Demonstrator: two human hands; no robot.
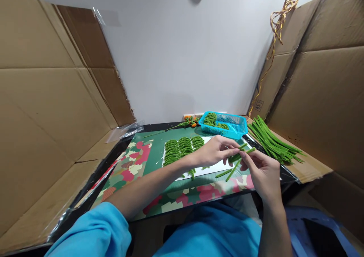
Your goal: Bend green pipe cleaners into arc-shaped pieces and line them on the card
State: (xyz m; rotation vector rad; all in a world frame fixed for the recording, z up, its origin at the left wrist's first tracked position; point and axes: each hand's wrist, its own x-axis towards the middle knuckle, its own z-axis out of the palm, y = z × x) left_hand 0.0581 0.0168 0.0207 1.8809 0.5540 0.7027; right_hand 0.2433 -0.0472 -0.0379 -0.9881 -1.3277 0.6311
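My left hand [218, 151] and my right hand [260, 170] meet over the right part of the table, fingers closed on a bent green pipe cleaner [235, 157] with its ends sticking out. The fingers partly hide its shape. Just below, short green pipe cleaner pieces [223, 173] lie near the edge of a white sheet [214, 170]. Curved green leaf shapes [185, 145] are set in three rows on that sheet, partly covered by my left forearm. Beyond my right hand lies a thick bundle of long green pipe cleaners [271, 141].
A blue plastic basket [234, 130] behind my hands holds more curved green shapes. An orange-flowered stem [192, 121] lies left of it. Cardboard walls [51, 71] flank the green patterned table mat [153, 135]. A yellow cord [278, 22] hangs at the right. A blue stool [309, 230] stands lower right.
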